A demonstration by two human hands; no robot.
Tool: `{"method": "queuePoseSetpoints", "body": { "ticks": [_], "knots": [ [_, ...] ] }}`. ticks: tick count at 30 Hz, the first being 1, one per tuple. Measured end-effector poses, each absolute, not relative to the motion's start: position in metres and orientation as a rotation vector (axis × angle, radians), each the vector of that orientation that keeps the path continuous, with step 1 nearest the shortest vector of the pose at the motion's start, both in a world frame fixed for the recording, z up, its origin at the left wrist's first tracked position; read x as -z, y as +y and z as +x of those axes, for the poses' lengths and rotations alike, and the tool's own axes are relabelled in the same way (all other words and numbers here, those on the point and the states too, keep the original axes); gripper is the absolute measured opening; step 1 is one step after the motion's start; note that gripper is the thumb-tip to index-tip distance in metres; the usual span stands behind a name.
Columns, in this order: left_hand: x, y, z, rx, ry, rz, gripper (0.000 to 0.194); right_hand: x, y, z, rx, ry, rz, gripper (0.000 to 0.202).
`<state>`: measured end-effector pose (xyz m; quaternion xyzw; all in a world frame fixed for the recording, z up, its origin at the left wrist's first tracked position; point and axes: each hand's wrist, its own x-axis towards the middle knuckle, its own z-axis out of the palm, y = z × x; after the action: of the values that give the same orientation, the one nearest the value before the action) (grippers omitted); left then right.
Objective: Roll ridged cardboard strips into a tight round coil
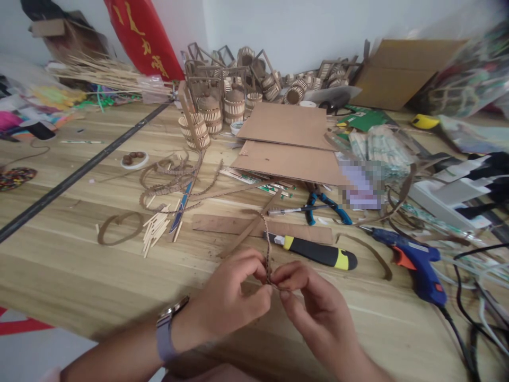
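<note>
A narrow corrugated cardboard strip (pixel 267 236) curves up from between my fingertips, its far end bending left. My left hand (pixel 240 297) pinches its lower end between thumb and forefinger; a watch sits on that wrist. Close on the right, my right hand (pixel 314 302) is closed at the same end of the strip, thumb against fingers. The exact fingertip contact is partly hidden. Just beyond my hands lies a black and yellow utility knife (pixel 318 251), blade pointing left. Under its blade end is a flat cardboard strip (pixel 222 225).
A blue glue gun (pixel 415 262) with a cord lies at right. Pliers (pixel 328 204) and cardboard sheets (pixel 286 124) are ahead. Cut sticks (pixel 157 228) and coiled strips (pixel 167 178) lie left. Several small stick-and-cardboard buckets (pixel 194 130) stand at the back. A metal bar (pixel 91 164) crosses the left side.
</note>
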<state>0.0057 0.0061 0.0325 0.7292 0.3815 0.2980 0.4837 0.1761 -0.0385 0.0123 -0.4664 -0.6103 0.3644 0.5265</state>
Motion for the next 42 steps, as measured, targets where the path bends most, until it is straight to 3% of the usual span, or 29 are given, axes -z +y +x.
{"method": "queuePoseSetpoints", "body": {
  "ticks": [10, 22, 28, 34, 42],
  "knots": [
    [-0.030, 0.003, 0.009, -0.696, 1.005, 1.834, 0.013, -0.019, -0.038, 0.173, -0.507, -1.730, -1.177, 0.020],
    [-0.032, 0.005, 0.005, -0.718, 0.892, 1.849, 0.013, -0.015, -0.032, 0.180, -1.213, -1.191, -1.078, 0.012],
    [-0.031, 0.005, 0.006, -0.668, 1.007, 1.806, 0.008, -0.016, -0.037, 0.178, -0.731, -1.481, -1.233, 0.011],
    [-0.031, 0.005, 0.007, -0.664, 1.042, 1.797, 0.011, -0.017, -0.038, 0.176, -0.403, -1.763, -1.168, 0.022],
    [-0.032, 0.007, 0.006, -0.728, 0.914, 1.865, 0.016, -0.017, -0.043, 0.179, -0.478, -1.752, -1.197, 0.018]
  ]
}}
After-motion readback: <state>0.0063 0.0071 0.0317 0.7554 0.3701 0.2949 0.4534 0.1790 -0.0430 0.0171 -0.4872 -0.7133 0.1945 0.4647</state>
